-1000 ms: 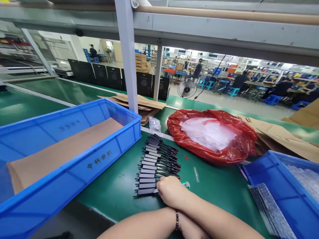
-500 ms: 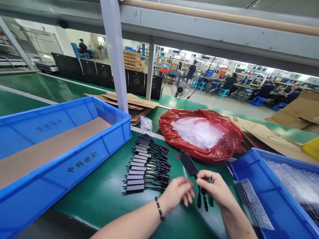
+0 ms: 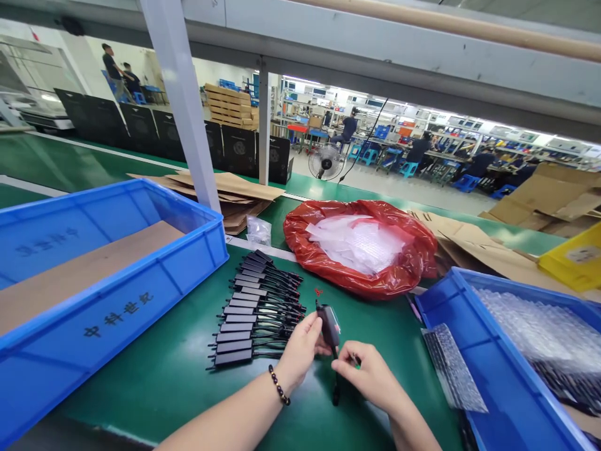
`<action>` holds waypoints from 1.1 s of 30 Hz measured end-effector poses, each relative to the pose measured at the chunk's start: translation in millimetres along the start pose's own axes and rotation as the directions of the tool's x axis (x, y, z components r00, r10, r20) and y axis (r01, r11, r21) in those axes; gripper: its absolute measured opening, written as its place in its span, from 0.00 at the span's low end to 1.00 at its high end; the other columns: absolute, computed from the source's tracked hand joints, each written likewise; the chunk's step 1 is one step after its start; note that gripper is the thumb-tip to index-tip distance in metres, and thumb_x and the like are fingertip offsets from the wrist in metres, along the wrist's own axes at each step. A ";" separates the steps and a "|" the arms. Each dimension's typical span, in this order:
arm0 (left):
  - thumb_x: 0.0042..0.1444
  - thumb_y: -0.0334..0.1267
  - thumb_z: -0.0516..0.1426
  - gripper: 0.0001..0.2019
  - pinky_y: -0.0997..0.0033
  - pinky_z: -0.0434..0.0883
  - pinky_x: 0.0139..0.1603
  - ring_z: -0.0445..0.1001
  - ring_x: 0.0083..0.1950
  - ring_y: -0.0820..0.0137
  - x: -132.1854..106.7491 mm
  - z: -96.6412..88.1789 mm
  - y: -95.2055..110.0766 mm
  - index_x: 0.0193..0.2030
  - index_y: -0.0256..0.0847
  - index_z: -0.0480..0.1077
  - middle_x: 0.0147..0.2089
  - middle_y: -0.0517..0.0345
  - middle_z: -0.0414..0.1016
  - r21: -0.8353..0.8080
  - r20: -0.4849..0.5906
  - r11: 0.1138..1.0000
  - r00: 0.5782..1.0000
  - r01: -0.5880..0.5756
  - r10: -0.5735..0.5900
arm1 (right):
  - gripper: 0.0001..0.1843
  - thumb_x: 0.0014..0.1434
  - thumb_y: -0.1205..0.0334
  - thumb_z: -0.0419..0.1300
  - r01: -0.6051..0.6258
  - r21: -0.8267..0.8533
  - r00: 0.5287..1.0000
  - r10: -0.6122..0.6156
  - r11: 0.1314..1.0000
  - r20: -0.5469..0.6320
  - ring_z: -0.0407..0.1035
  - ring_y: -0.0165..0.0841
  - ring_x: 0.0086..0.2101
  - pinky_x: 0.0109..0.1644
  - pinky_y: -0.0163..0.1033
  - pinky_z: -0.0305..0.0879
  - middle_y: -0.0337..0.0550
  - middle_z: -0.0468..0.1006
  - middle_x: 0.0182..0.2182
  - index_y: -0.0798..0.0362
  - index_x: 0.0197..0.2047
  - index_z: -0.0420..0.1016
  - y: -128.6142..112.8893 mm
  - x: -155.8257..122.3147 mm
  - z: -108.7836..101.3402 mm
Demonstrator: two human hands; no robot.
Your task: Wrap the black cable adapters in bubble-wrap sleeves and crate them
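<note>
Between my hands is a small flat black electronic module point(image 3: 330, 322) with cables, tilted so its narrow edge faces me. My left hand point(image 3: 304, 341), a beaded bracelet on its wrist, grips the module's left side between thumb and fingers. My right hand point(image 3: 369, 369) is closed around the cable just below the case. A thin dark object, partly hidden, shows among the right fingers. One black cable end point(image 3: 335, 394) hangs beneath. To the left, several similar modules point(image 3: 237, 327) lie in a row on the green table, their cables pointing right.
A blue bin point(image 3: 141, 275) lined with cardboard stands left; another blue bin point(image 3: 493, 351) with bubble wrap stands right, a bubble-wrap bag point(image 3: 455, 369) over its edge. Behind are a red plastic bag point(image 3: 300, 241) of white bags, small red pieces point(image 3: 318, 292) and a metal post point(image 3: 181, 100).
My left hand, free before, has taken hold of the module. The module has turned from showing its flat face to nearly edge-on. The view has shifted slightly right.
</note>
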State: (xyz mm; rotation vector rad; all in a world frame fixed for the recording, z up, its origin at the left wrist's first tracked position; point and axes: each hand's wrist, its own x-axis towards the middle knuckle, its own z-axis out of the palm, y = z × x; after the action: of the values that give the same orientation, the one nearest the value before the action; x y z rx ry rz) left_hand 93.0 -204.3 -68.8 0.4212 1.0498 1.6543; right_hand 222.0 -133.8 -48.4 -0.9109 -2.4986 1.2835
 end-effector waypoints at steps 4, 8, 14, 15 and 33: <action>0.53 0.60 0.46 0.26 0.73 0.62 0.22 0.65 0.20 0.75 -0.7 0.7 -4.2 0.37 0.36 0.66 0.26 0.57 0.70 -0.163 0.091 0.954 0.967 0.251 -0.239 | 0.07 0.48 0.60 0.60 0.063 -0.115 0.996 -0.070 0.991 -0.060 0.64 0.29 0.26 0.31 0.33 0.60 0.36 0.71 0.24 0.52 0.25 0.66 -9.2 -7.4 -2.2; 0.55 0.58 0.44 0.25 0.79 0.51 0.16 0.58 0.17 0.80 -2.2 1.7 -7.2 0.31 0.35 0.65 0.26 0.59 0.67 -0.201 0.168 0.903 0.921 0.381 -0.351 | 0.08 0.59 0.57 0.49 0.090 -0.278 0.950 -0.167 0.956 -0.265 0.66 0.31 0.32 0.36 0.35 0.62 0.41 0.71 0.31 0.52 0.37 0.64 -6.1 -6.5 -10.6; 0.55 0.55 0.47 0.21 0.79 0.43 0.16 0.55 0.16 0.82 -4.8 5.1 -11.1 0.30 0.35 0.63 0.26 0.59 0.65 -0.173 0.198 0.901 0.910 0.398 -0.364 | 0.17 0.64 0.62 0.40 0.087 -0.563 0.870 -0.338 0.822 -0.359 0.62 0.29 0.24 0.29 0.33 0.55 0.39 0.67 0.22 0.52 0.27 0.62 8.2 3.0 -0.1; 0.55 0.55 0.47 0.21 0.79 0.43 0.16 0.55 0.16 0.82 -4.9 5.5 -11.6 0.30 0.36 0.63 0.26 0.60 0.65 -0.170 0.194 0.904 0.913 0.392 -0.360 | 0.17 0.64 0.62 0.40 0.088 -0.587 0.856 -0.362 0.805 -0.369 0.61 0.28 0.23 0.28 0.33 0.54 0.39 0.67 0.22 0.53 0.26 0.62 9.6 4.3 2.0; 0.52 0.56 0.52 0.20 0.79 0.44 0.16 0.55 0.17 0.82 -5.8 5.9 -15.6 0.34 0.38 0.62 0.27 0.61 0.65 -0.143 0.178 0.926 0.930 0.349 -0.322 | 0.19 0.64 0.62 0.41 0.072 -0.605 0.841 -0.374 0.793 -0.390 0.59 0.27 0.22 0.28 0.32 0.53 0.37 0.65 0.20 0.52 0.24 0.62 10.4 6.4 5.3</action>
State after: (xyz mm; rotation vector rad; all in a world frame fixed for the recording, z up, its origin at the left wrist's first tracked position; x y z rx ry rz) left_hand 108.5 -206.6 -76.8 0.2317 0.8061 1.3678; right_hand 219.2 -128.9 -60.5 -0.8528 -2.4660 0.1477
